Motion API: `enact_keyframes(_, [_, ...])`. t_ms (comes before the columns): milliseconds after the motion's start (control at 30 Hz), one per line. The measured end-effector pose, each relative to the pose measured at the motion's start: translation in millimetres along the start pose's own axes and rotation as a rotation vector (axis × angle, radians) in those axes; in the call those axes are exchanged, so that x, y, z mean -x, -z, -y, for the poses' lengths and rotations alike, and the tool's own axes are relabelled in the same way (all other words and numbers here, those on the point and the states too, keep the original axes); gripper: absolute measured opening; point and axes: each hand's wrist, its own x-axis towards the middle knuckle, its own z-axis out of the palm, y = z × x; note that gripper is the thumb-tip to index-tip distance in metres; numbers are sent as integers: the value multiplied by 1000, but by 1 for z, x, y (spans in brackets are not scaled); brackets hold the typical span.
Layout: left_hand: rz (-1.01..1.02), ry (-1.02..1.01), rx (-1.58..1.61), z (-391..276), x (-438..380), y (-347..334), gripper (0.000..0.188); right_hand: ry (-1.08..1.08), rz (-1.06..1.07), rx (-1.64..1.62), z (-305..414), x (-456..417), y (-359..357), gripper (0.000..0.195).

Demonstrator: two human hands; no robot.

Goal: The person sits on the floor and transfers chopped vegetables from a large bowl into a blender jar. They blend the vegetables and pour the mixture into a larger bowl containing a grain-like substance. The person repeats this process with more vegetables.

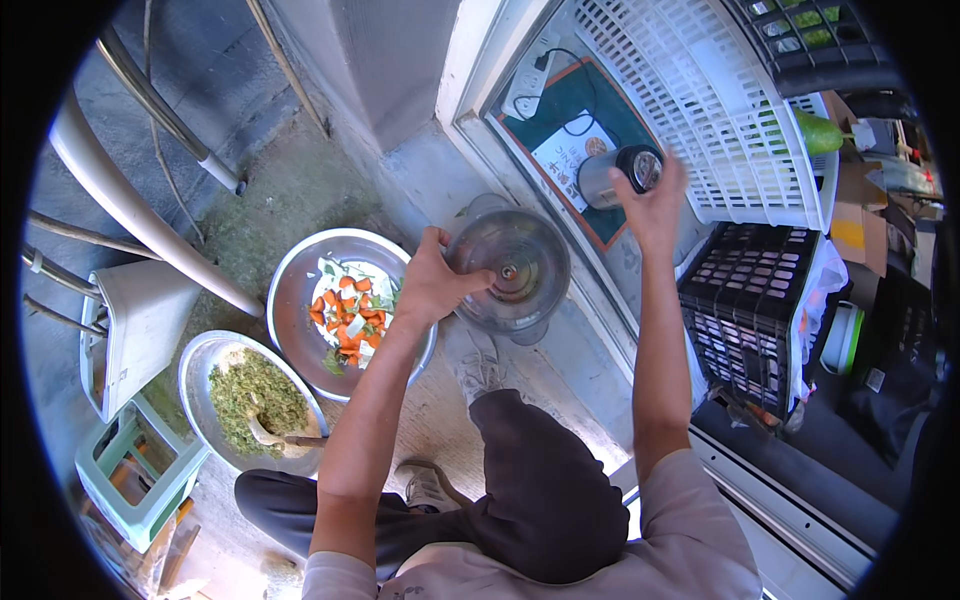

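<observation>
My left hand (pixel 435 281) grips the near-left rim of a clear plastic food-chopper bowl (pixel 525 244), thumb on top. The bowl has side tabs and a small round fitting at its centre. My right hand (pixel 651 199) is spread around the black top of a silver cylindrical motor unit (pixel 598 182). Its fingers are blurred and look apart from the cap; the thumb overlaps it. The unit is on a green board (pixel 551 94) with a wooden edge. Left of the chopper bowl, a steel basin (pixel 289 300) holds cut carrots (pixel 349 315) and pale vegetable pieces.
A second basin (pixel 196 352) holds chopped greens (pixel 251 397) and a wooden-handled scoop (pixel 262 431). A pale green stool (pixel 142 510) and a white bin (pixel 142 322) stand left. A power strip (pixel 529 82), white plastic basket (pixel 697 105) and black crate (pixel 742 300) are right, beyond a door frame (pixel 472 142).
</observation>
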Motion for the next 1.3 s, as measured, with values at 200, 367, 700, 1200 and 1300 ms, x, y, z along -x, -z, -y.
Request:
enact_keyframes(200, [-130, -156, -110, -2, 23, -11, 67, -333, 101, -466, -9, -22, 3, 91])
enact_keyframes(367, [-30, -203, 199, -14, 32, -14, 71, -359, -116, -658, 21, -69, 49, 90])
enact_keyframes(700, [-37, -244, 322, -141, -77, -127, 77, -9, -144, -771, 95, -144, 129, 89])
enact_keyframes(1200, [-104, -454, 295, -95, -156, -151, 68, -44, 225, -396, 20, -86, 100, 88])
enact_keyframes(1300, [-37, -356, 370, -96, -149, -147, 62, 130, 356, -263, 10, -92, 102, 92])
